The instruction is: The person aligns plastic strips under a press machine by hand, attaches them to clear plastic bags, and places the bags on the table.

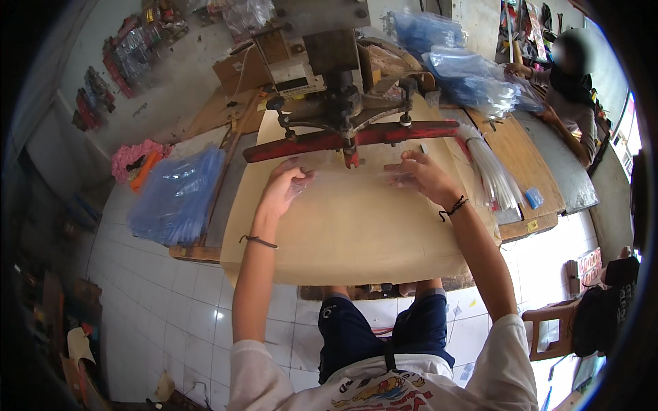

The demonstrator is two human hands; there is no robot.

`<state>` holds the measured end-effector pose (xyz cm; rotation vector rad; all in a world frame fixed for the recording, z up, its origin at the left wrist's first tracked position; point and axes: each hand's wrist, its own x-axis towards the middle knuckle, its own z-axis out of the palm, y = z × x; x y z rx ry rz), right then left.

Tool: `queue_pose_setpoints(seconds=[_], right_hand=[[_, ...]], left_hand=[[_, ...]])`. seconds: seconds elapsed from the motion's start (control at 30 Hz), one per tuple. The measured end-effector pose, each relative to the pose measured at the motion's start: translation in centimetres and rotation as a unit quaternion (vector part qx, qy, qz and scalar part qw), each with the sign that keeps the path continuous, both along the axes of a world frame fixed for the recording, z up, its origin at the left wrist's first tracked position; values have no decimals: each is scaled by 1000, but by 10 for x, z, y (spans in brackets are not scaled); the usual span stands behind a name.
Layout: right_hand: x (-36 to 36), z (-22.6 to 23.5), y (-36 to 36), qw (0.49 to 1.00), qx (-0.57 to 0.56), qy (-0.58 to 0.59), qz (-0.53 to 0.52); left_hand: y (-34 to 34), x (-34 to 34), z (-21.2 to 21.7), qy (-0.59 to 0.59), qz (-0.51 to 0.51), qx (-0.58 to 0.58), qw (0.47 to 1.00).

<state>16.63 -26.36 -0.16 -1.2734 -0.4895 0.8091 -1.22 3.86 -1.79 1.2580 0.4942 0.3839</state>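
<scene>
A thin clear plastic sheet (343, 183) spans the space between my hands, over the tan paper (363, 240) that covers the work surface. My left hand (282, 186) has its fingers curled and closed on the sheet's left side. On the right side, my right hand (423, 175) pinches the sheet between bent fingers. Just beyond both hands runs the red bar (301, 145) of a press machine (339, 55), with a small red fork-shaped piece at its middle. The sheet's far edge is hard to make out near the bar.
Blue-tinted plastic bags (179, 195) are stacked at the left, near a pink bundle (137, 156). Clear plastic strips (488, 168) and a small blue packet (534, 198) lie at the right. More plastic bags (473, 75) are piled behind. Another person (572, 96) handles plastic at the far right.
</scene>
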Motion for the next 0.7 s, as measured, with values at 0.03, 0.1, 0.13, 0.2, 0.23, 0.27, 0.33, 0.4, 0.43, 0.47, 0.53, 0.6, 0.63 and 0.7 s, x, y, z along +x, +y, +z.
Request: queue_pose_setpoints(seconds=[0.03, 0.1, 0.13, 0.2, 0.23, 0.27, 0.33, 0.4, 0.43, 0.47, 0.53, 0.6, 0.63, 0.7], right_hand=[[-1, 2, 2, 999, -28, 9, 37], [9, -12, 8, 996, 2, 40, 77], [13, -18, 10, 990, 34, 71, 120], [6, -13, 16, 990, 34, 61, 124], [3, -12, 18, 990, 36, 49, 126], [4, -14, 19, 990, 35, 49, 127], [7, -18, 20, 987, 63, 24, 147], [2, -17, 22, 988, 64, 9, 138], [0, -17, 23, 989, 66, -8, 129], [-1, -18, 25, 989, 66, -6, 130], [1, -18, 29, 990, 45, -29, 129], [4, -19, 31, 988, 42, -36, 144], [5, -19, 31, 986, 38, -44, 159], [7, -19, 32, 983, 28, -61, 169]], left_hand=[[7, -6, -1, -15, -17, -13, 1000], [14, -13, 2, -30, -38, -27, 998], [18, -16, 4, -10, -61, -19, 998], [23, -23, 6, 12, -77, -12, 997], [25, -25, 7, 18, -80, -11, 997], [24, -25, 9, 23, -84, -9, 996], [20, -25, 12, 10, -85, -19, 996], [18, -26, 11, 0, -87, -31, 996], [18, -25, 11, -7, -71, -20, 997], [19, -26, 11, -15, -53, -8, 998], [20, -27, 11, -20, -47, -6, 999], [21, -29, 11, -26, -42, -3, 999], [23, -31, 13, -22, -39, 4, 999], [24, -33, 15, -18, -39, 10, 999]])
